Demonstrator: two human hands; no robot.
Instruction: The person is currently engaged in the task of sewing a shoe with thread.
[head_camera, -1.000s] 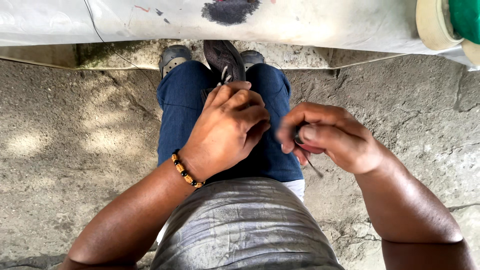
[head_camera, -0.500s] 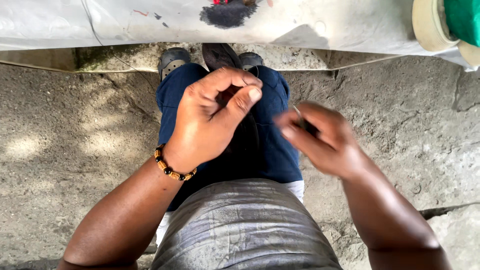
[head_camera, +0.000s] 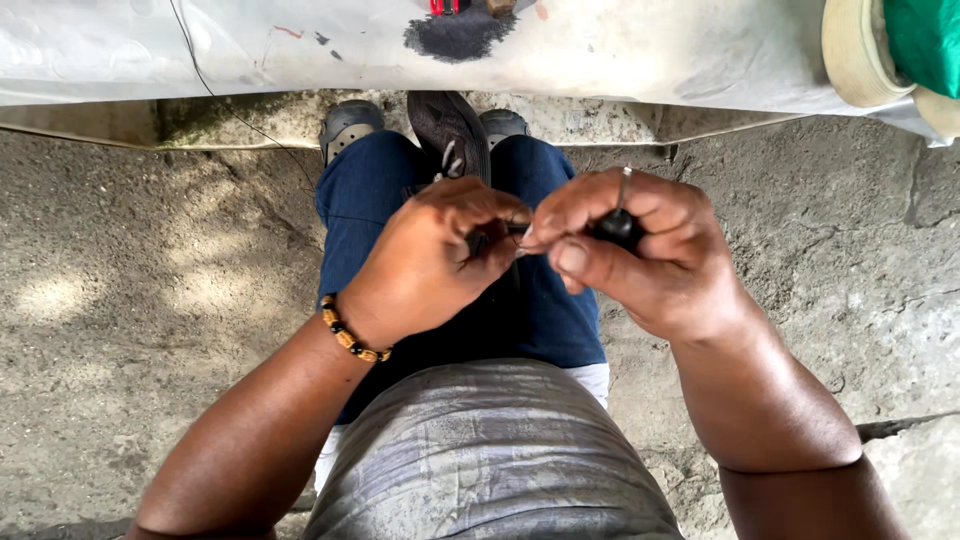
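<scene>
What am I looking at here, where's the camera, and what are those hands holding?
The camera sits on a person's head and looks down at their own lap and hands. The left hand, with a beaded bracelet on its wrist, and the right hand meet over blue trousers. The right fingers pinch a small dark tool with a thin metal shaft; what the left hand grips is hidden. Below lies rough concrete ground, with a dark shoe held between the knees and a white sheet ahead.
</scene>
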